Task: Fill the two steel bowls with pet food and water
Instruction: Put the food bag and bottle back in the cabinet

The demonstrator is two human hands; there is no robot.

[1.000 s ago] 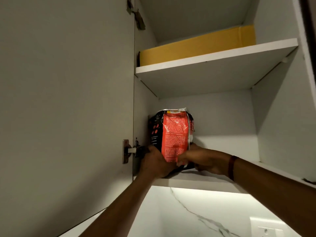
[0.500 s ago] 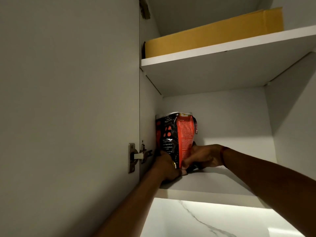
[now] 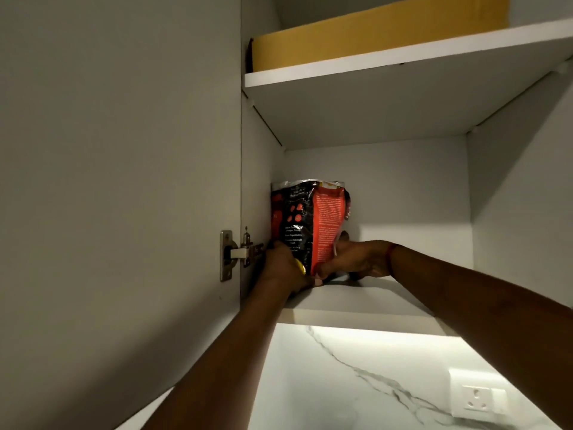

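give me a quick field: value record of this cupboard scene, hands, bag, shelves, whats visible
place: open wall cupboard, door swung out at left
bag: red and black pet food bag, upright on lower shelf, far left by the side wall
left hand: on the bag's lower left
right hand: on the bag's lower right
upper shelf: holds a flat yellow box
below cupboard: lit marble wall, wall socket lower right
steel bowls: not in view

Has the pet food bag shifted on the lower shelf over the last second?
Yes. The pet food bag went left, toward the door hinge and side wall, gripped by left hand and right hand.
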